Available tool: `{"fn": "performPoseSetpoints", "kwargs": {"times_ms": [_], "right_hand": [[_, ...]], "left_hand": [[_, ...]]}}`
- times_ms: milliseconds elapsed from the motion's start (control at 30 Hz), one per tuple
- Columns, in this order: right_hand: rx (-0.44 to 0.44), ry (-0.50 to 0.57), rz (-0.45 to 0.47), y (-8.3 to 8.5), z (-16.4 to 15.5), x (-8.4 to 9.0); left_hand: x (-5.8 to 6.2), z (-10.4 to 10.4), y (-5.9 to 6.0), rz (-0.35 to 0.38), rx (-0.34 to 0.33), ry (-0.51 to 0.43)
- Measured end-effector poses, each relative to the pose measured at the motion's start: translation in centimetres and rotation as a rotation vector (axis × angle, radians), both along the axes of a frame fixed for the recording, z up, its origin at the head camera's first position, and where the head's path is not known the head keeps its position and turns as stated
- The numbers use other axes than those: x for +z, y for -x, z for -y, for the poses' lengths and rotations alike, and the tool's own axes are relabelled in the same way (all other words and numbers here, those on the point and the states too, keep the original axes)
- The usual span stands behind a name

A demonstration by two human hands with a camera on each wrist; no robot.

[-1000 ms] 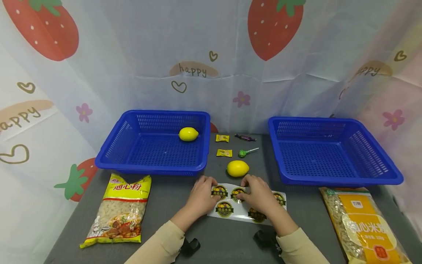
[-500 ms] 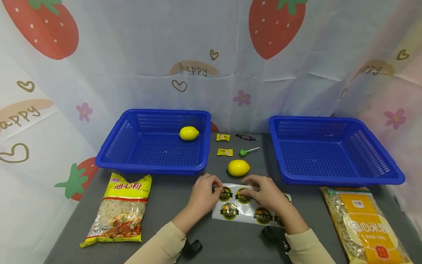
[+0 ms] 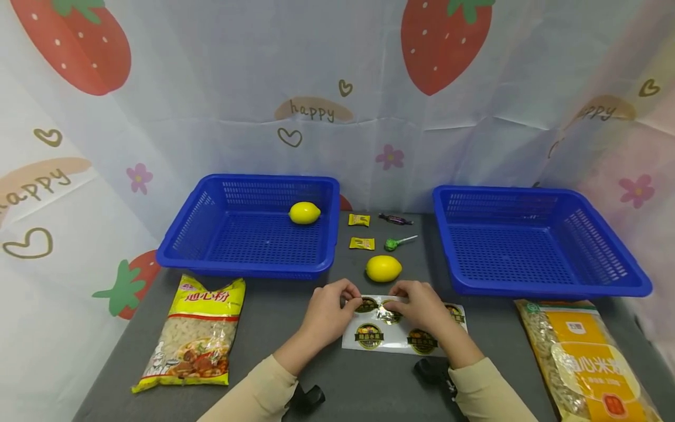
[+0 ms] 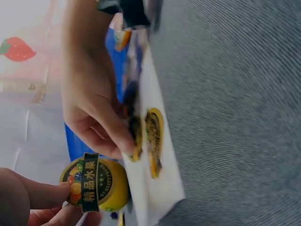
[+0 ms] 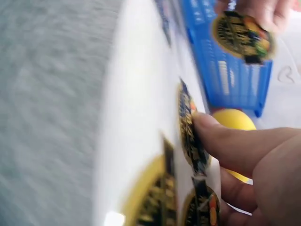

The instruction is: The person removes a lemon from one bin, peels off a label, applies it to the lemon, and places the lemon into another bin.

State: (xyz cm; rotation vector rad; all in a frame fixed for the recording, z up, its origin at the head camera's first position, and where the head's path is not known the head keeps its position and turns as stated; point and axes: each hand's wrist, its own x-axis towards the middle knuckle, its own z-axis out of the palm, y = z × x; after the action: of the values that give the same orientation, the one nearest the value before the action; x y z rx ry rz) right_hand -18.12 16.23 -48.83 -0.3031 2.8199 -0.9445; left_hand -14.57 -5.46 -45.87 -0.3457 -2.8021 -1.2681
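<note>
My left hand (image 3: 328,313) pinches a round black-and-gold fruit sticker (image 4: 89,183) between thumb and fingers. In the left wrist view the sticker faces the camera and stands apart from the sheet, overlapping the lemon behind. My right hand (image 3: 424,308) holds the white sticker sheet (image 3: 392,343) by its far edge, thumb on a printed label (image 5: 188,127) and fingers behind. Several more round labels show on the sheet, some partly covered by the right hand. A yellow lemon (image 3: 384,268) lies on the table just beyond both hands.
Two blue baskets (image 3: 248,271) stand at the back; the left one holds another lemon (image 3: 304,213). Between them lie yellow-wrapped candies (image 3: 362,243), a purple-wrapped candy (image 3: 396,220) and a green lollipop (image 3: 391,244). A macaroni bag (image 3: 195,334) and a noodle bag (image 3: 590,357) lie at the sides.
The sheet and both hands have shifted slightly to the right. The left fingers, earlier over the sheet's left corner, now hold a sticker near its far left edge.
</note>
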Motion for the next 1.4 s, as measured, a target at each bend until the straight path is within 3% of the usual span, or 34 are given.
{"fn": "performPoseSetpoints", "kwargs": {"times_ms": [233, 433, 633, 833, 933, 1200, 1400], "right_hand": [[-0.018, -0.088, -0.125, -0.7, 1.4, -0.1], [0.033, -0.148, -0.238, -1.3, 1.8, 0.3], [-0.014, -0.079, -0.265, -1.5, 1.3, 1.7], [-0.024, -0.027, -0.385, 0.2, 1.5, 3.1], [0.005, -0.025, -0.364, 1.3, 1.8, 3.3], [0.053, -0.013, -0.170, 3.1, 2.4, 2.8], [0.039, 0.007, -0.136, 3.6, 2.1, 2.5]], "left_hand": [[-0.3, 0.1, 0.3, 0.111, -0.015, -0.131], [-0.6, 0.2, 0.5, 0.171, -0.014, -0.209], [-0.8, 0.3, 0.5, 0.190, -0.034, -0.206], [-1.0, 0.3, 0.7, 0.202, -0.045, -0.213], [-1.0, 0.3, 0.7, 0.213, -0.048, -0.215], [-1.0, 0.3, 0.6, 0.220, -0.063, -0.243], [-1.0, 0.3, 0.7, 0.208, -0.053, -0.248]]}}
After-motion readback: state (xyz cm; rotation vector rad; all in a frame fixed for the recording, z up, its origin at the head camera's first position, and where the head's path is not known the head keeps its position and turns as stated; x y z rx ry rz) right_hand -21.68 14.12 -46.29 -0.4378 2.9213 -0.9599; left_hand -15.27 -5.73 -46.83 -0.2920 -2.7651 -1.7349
